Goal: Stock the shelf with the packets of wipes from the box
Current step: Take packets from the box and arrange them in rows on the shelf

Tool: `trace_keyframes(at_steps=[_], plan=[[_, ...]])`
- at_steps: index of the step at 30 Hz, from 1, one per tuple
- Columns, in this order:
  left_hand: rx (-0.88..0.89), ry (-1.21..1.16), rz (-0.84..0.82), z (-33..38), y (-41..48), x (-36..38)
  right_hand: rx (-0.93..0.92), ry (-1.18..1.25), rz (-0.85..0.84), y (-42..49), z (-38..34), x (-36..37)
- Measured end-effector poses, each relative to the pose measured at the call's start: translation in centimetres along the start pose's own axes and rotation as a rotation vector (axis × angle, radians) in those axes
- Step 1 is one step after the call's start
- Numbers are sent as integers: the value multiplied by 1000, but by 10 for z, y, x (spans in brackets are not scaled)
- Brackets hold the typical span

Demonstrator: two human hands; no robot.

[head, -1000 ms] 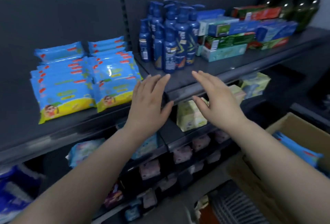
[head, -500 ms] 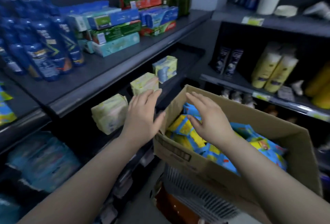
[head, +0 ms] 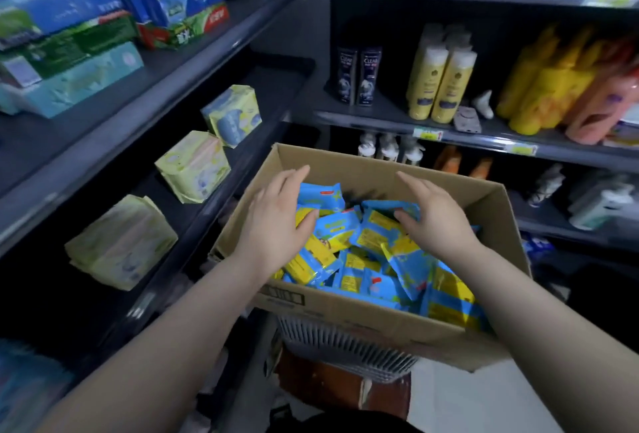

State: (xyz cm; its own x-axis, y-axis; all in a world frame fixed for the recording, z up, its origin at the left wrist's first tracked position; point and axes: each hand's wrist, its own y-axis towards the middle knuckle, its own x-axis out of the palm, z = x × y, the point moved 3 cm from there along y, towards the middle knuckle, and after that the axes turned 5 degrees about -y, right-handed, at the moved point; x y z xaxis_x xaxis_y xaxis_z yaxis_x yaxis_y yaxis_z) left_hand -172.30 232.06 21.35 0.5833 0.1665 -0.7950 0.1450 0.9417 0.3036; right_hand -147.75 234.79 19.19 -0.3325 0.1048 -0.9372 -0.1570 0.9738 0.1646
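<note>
An open cardboard box (head: 363,322) stands in front of me, holding several blue and yellow packets of wipes (head: 366,260) in a loose heap. My left hand (head: 276,221) is inside the box at its left side, fingers straight, its palm against the packets at the left of the heap. My right hand (head: 435,218) is over the right part of the heap, fingers straight and thumb touching a packet. Neither hand grips a packet. The shelf section with stocked wipes is out of view.
A dark shelf unit (head: 145,101) runs along the left with boxed goods and yellow-green packs (head: 193,166). Ahead, another shelf (head: 449,135) carries shampoo bottles (head: 439,83). The box sits on a slatted grey basket (head: 345,342).
My view swung right from the stocked wipes shelf to the box. Both hands travelled from the shelf edge down into the box and now reach the packets.
</note>
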Motion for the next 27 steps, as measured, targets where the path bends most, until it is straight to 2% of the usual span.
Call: trace_keyframes(at_steps=[7,10,13,16,19,21,23,24,25,27], plan=[[15,-76,-108,-12,24,16,209,-242,-165,27,16,24],[19,-147,-168,-22,35,22,236,-258,-77,33,16,21],[-28,-270,-223,-29,47,27,300,142,69,32,15,2],[-90,-433,-258,-22,62,34,385,761,33,26,3,-11],[-226,-781,-391,-7,73,43,329,984,-42,20,-10,-13],[-273,-875,-445,-2,78,50,321,1042,-26,17,-11,-11],[-254,-827,-396,-1,82,54,365,1014,35,13,-2,-8],[-247,-801,-354,-3,84,54,393,924,66,10,7,-8],[-251,-789,-314,-6,86,54,418,792,72,6,17,-8],[-262,-793,-262,-14,89,54,413,428,-24,-4,34,-13]])
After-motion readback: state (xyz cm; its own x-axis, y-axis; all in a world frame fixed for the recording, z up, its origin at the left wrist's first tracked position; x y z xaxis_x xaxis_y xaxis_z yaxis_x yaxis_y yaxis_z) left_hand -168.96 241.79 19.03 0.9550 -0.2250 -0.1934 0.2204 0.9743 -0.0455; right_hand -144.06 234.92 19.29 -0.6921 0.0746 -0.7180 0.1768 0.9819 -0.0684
